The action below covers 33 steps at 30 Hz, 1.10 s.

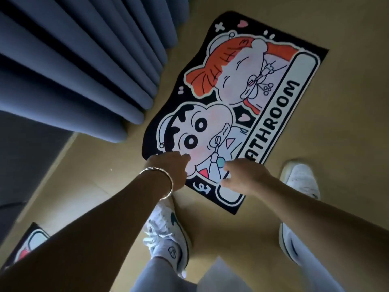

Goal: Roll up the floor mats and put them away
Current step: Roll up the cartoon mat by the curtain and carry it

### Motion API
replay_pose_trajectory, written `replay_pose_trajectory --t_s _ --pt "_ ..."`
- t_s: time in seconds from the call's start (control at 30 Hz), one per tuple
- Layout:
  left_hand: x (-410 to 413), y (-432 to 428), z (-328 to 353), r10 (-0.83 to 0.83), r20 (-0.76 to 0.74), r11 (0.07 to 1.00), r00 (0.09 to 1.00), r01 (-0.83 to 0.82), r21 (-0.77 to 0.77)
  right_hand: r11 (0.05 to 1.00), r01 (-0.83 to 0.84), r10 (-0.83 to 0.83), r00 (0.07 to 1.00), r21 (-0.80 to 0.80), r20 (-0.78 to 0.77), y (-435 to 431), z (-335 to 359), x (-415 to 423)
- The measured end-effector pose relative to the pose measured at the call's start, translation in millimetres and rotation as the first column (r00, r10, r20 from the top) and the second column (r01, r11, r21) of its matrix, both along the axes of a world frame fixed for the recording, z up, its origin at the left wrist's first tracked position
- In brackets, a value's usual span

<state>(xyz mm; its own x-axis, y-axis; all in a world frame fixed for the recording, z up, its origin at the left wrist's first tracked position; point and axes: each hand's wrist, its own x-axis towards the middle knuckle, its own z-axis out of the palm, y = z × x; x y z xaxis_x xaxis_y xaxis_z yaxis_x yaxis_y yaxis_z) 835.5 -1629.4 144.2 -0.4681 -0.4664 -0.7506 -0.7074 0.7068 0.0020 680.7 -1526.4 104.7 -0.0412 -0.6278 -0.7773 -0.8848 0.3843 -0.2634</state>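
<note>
Curtain (73,66) hangs left. Cartoon mat (237,106) flat on floor (328,133) beside it, unrolled, short end nearest feet, likely roll start. Second mat (28,242) at lower-left corner. Left hand (170,168) curled over near edge, grip unclear; right hand (244,175) loosely spread above mat, empty.

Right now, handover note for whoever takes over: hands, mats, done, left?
Left hand: at the near corner of the bathroom mat, fingers hidden, grip unclear.
Right hand: loosely curled over the near edge, holding nothing.
Bathroom mat: flat on the floor, unrolled.
Second mat: only a corner in view, lower left.
Done: nothing rolled here.
Left: roll the mats, put them away.
</note>
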Motion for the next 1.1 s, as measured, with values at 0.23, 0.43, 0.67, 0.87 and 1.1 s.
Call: replay_pose_trajectory --t_s 0.23,0.43,0.67,0.87,1.1 --pt "24.7 19.3 -66.5 -0.09 0.09 0.995 0.992 0.087 0.046 0.999 0.011 -0.012 0.999 0.03 0.035 31.7 -62.8 39.3" --pt "18.5 1.9 -107.5 -0.129 0.022 0.992 0.991 0.129 0.007 0.984 -0.051 0.049 0.999 -0.17 -0.02 18.4 -98.4 57.9" --pt "35.2 9.1 -137.2 -0.178 0.041 0.984 0.983 0.177 0.015 0.946 -0.148 0.129 0.988 -0.288 -0.084 24.5 -120.6 91.2" --pt "39.2 11.0 -150.9 -0.128 0.06 0.991 0.99 0.126 0.034 0.922 -0.168 0.147 0.985 -0.349 -0.087 29.5 -125.1 81.9" --pt "13.9 8.7 -151.7 -0.068 -0.037 0.998 0.997 0.069 0.001 0.886 -0.146 0.13 0.989 -0.44 -0.066 -2.7 -114.0 51.9"
